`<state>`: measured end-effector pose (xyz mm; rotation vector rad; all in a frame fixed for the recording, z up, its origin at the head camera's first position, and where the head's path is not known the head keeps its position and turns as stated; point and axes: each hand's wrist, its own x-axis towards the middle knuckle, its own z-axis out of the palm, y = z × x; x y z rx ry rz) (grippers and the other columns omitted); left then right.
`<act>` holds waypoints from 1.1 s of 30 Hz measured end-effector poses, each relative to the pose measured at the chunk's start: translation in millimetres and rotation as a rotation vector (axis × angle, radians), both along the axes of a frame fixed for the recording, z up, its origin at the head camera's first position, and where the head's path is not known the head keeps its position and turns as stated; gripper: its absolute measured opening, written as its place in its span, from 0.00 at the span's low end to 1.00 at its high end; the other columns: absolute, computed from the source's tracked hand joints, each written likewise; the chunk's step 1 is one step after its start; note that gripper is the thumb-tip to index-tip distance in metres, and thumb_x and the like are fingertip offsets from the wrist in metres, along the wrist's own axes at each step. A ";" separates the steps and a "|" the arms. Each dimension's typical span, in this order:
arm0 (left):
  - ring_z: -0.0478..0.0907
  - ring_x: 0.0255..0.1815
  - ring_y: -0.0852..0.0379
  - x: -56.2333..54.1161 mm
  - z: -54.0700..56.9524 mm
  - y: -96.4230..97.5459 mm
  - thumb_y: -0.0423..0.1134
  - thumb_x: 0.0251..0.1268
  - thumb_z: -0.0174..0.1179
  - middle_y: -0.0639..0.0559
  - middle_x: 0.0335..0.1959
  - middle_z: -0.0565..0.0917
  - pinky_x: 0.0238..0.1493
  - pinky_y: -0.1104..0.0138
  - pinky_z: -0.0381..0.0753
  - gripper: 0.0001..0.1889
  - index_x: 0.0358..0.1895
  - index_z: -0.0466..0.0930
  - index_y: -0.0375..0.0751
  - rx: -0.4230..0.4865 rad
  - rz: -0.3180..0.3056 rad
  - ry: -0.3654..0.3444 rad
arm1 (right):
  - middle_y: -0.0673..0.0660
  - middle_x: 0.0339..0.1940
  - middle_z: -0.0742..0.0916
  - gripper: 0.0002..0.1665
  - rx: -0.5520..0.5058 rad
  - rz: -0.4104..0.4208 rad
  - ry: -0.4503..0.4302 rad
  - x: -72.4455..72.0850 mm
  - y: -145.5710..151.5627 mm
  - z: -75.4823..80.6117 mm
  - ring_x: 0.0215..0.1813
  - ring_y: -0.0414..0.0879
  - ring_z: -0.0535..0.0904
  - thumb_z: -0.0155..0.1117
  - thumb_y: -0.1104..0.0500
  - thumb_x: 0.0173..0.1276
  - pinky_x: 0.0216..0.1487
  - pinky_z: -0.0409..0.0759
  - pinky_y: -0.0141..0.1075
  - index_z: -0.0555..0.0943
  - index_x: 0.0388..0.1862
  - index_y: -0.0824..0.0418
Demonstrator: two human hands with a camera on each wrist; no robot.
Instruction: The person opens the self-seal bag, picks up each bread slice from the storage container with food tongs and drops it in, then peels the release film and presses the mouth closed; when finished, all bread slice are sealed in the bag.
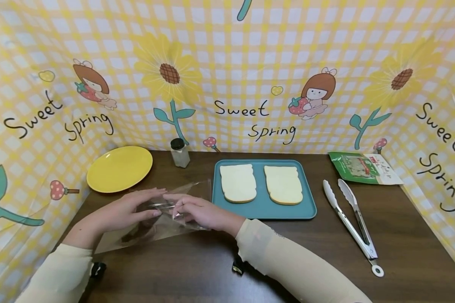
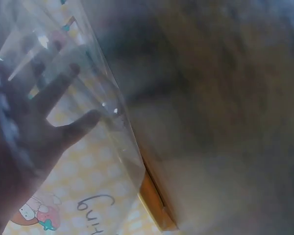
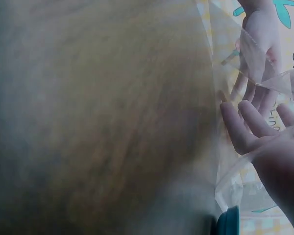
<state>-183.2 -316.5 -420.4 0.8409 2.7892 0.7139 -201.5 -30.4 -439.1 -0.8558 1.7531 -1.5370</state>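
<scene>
A clear, crinkled plastic bag, its exact form hard to make out, is spread between both hands above the table. My left hand touches it from the left, fingers straight and thumb apart; in the left wrist view the spread left hand shows through the plastic. From the right, my right hand grips the bag with curled fingers, index finger pointing left. The right wrist view has the right hand with plastic running across it. Part of the bag's edge is hidden behind the fingers.
A yellow plate and a black-capped shaker stand at the back left. Two bread slices lie on a blue tray. Metal tongs and a green-and-white packet lie at right. Patterned cloth surrounds the table.
</scene>
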 end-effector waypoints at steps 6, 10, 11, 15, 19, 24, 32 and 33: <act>0.75 0.77 0.33 1.5 0.9 -4.3 0.53 0.81 0.61 0.36 0.76 0.78 0.71 0.36 0.76 0.26 0.75 0.78 0.47 -0.004 0.040 0.014 | 0.48 0.84 0.74 0.22 -0.020 -0.039 -0.038 -0.4 1.9 1.4 0.71 0.38 0.76 0.42 0.59 0.89 0.69 0.81 0.34 0.82 0.53 0.69; 0.76 0.77 0.37 0.4 -1.0 -6.7 0.53 0.82 0.60 0.45 0.75 0.80 0.72 0.39 0.77 0.23 0.73 0.79 0.55 -0.001 0.049 0.014 | 0.55 0.82 0.76 0.28 -0.029 -0.007 -0.073 -1.9 3.7 1.6 0.75 0.45 0.78 0.37 0.59 0.85 0.74 0.79 0.38 0.81 0.67 0.67; 0.76 0.77 0.39 0.0 -1.4 -7.0 0.52 0.82 0.59 0.48 0.74 0.81 0.71 0.39 0.77 0.22 0.73 0.79 0.56 -0.001 0.046 0.017 | 0.58 0.82 0.76 0.31 -0.045 0.010 -0.093 -2.9 4.3 1.5 0.77 0.48 0.77 0.35 0.59 0.83 0.77 0.77 0.40 0.79 0.71 0.67; 0.78 0.76 0.44 -1.3 -1.9 -7.6 0.51 0.83 0.58 0.55 0.73 0.83 0.71 0.42 0.79 0.20 0.72 0.80 0.61 -0.006 0.036 0.029 | 0.63 0.82 0.76 0.38 -0.100 0.043 -0.153 -8.8 6.1 0.4 0.84 0.56 0.71 0.30 0.60 0.76 0.82 0.71 0.44 0.73 0.78 0.69; 0.76 0.78 0.43 -1.3 -0.6 -7.7 0.49 0.84 0.57 0.55 0.74 0.81 0.74 0.46 0.76 0.19 0.72 0.80 0.63 -0.013 0.020 0.043 | 0.65 0.78 0.79 0.33 -0.090 0.000 -0.185 -14.1 5.8 -0.8 0.81 0.58 0.75 0.31 0.60 0.83 0.81 0.74 0.45 0.73 0.77 0.69; 0.73 0.80 0.38 -0.9 1.8 -8.0 0.46 0.86 0.55 0.53 0.77 0.79 0.78 0.68 0.70 0.19 0.73 0.80 0.61 -0.002 -0.009 0.047 | 0.66 0.74 0.83 0.30 -0.041 -0.013 -0.255 -18.2 3.7 -2.9 0.78 0.58 0.78 0.33 0.56 0.90 0.81 0.75 0.46 0.72 0.78 0.67; 0.70 0.82 0.39 -1.1 4.3 -9.8 0.47 0.88 0.52 0.53 0.79 0.76 0.72 0.90 0.52 0.19 0.74 0.79 0.62 0.014 -0.014 0.013 | 0.51 0.71 0.86 0.24 0.225 0.068 0.130 -22.9 8.7 -3.7 0.69 0.35 0.81 0.48 0.55 0.87 0.71 0.78 0.31 0.81 0.73 0.54; 0.70 0.82 0.39 -0.8 4.8 -10.3 0.47 0.88 0.52 0.53 0.80 0.76 0.72 0.90 0.52 0.19 0.74 0.79 0.63 0.011 -0.013 0.014 | 0.49 0.71 0.86 0.23 0.264 0.074 0.199 -22.7 8.3 -3.8 0.62 0.35 0.84 0.52 0.54 0.86 0.65 0.81 0.31 0.81 0.73 0.51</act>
